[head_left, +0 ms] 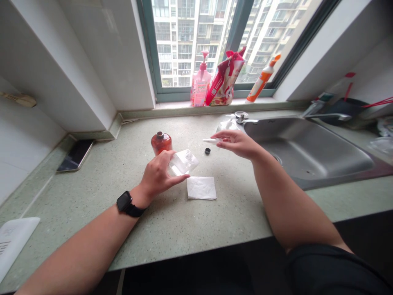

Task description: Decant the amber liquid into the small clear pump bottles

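Note:
My left hand [158, 174] is closed around a clear plastic bottle-like container [183, 162], tilted to the right above the counter; its exact shape is hard to make out. My right hand [235, 143] pinches a slim white nozzle-like piece [211, 141] that points left. An amber bottle [161, 142] with an uncapped neck stands just behind my left hand, which partly hides it. Between the hands a small black cap [208, 151] lies on the counter. In front of the container is a folded white tissue [202, 188], flat on the surface.
A steel sink [322, 151] is set into the counter [147, 241] at right. White crumpled items [227, 123] sit by its corner. Along the windowsill stand a pink pump bottle [200, 84], a red pouch [225, 80] and an orange bottle [260, 84]. A phone [75, 155] lies far left.

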### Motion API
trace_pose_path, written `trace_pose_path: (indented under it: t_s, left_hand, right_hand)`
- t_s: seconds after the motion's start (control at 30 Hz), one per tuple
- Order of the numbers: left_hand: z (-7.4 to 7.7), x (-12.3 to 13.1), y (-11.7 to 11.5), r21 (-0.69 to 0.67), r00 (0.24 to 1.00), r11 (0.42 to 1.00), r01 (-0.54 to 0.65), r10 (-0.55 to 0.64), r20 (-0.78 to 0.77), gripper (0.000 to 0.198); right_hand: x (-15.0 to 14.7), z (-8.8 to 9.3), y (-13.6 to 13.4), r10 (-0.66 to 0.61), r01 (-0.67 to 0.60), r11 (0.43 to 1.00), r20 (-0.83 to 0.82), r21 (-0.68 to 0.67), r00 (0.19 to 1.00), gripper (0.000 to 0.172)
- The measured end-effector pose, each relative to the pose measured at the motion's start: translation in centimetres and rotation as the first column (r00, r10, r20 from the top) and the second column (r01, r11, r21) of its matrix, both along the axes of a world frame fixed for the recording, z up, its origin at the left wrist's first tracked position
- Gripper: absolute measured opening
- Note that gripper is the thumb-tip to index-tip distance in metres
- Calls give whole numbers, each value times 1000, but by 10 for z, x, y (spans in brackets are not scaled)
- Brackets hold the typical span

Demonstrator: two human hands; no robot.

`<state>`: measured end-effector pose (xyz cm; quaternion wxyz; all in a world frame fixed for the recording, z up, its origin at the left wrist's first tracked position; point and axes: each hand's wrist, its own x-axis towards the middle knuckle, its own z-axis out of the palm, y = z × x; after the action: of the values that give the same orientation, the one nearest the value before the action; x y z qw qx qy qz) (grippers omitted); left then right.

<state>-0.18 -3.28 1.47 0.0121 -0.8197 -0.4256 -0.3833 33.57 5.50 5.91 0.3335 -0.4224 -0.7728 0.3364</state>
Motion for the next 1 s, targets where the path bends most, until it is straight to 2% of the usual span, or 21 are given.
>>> trace_pose_path:
  t_s: [0.1, 0.27, 0.47, 1.0]
  left_hand:
    - [0, 0, 0, -8, 1000, 1000, 9, -9, -3, 69]
    - [1, 1, -1, -8, 999, 999, 32, -32, 8, 68]
    - [1, 0, -1, -9, 999, 999, 44, -44, -1, 67]
    - [1, -1, -1, -4, 998, 998, 55, -55, -4, 67]
  right_hand:
    - [19, -1, 8, -61, 63, 997, 42, -47, 997, 46]
    - [40, -10, 19, -65, 111, 983, 295, -145, 953, 36]
    - [47, -27, 30, -124, 202, 975, 527, -92, 841, 24]
    - [46, -36, 32, -151, 204, 978, 563, -32, 813, 21]
